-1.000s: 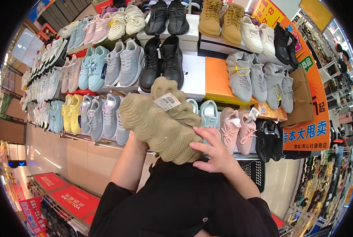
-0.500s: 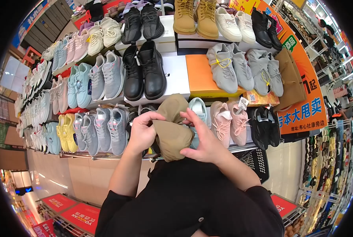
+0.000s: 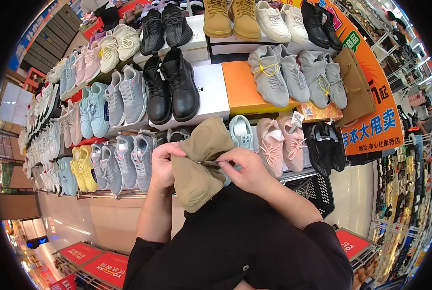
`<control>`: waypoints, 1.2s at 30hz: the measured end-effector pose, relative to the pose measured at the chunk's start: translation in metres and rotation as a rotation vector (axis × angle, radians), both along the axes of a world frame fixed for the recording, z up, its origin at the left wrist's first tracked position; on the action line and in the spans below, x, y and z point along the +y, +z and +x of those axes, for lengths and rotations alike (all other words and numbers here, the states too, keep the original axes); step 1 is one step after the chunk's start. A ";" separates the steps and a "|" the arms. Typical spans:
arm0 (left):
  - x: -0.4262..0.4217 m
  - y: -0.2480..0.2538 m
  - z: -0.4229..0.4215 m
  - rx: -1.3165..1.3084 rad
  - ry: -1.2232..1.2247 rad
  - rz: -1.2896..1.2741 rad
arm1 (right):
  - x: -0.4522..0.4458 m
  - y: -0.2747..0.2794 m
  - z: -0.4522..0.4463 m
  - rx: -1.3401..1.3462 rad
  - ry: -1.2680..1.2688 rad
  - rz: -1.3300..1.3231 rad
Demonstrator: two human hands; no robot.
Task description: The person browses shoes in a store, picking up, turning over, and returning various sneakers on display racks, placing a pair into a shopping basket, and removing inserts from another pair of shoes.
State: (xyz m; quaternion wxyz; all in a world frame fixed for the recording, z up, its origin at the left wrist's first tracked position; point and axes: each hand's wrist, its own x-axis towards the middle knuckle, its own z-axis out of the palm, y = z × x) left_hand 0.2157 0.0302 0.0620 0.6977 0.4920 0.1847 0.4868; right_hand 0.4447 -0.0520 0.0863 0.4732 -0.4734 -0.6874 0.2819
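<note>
A pair of tan-brown shoes [image 3: 199, 181] is held up in front of my chest, their smooth sides showing. My left hand [image 3: 165, 163] grips the pair at its left edge, thumb on top. At the right, my right hand [image 3: 245, 168] pinches a thin dark cord or tie that runs to the gap between the two shoes. Just behind them are black boots [image 3: 179, 89], a light blue shoe [image 3: 241, 130] and pink shoes [image 3: 272, 147] on the display.
Rows of grey sneakers [image 3: 124, 164] and yellow shoes [image 3: 84, 166] line the display's left side. An orange box [image 3: 247, 87] carries grey shoes [image 3: 274, 79]. An orange sign [image 3: 373, 116] stands at the right. Red signs [image 3: 104, 266] are low at left, and a black basket [image 3: 317, 193] is below the rack.
The shoes have turned from their ridged, labelled side to a smooth side. My right hand has gone from spread fingers to a pinch on the cord. The view has shifted over the display.
</note>
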 end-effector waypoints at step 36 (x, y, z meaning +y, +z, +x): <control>-0.060 0.063 0.118 0.778 0.410 1.021 | -0.016 -0.115 0.050 0.884 -0.018 -0.492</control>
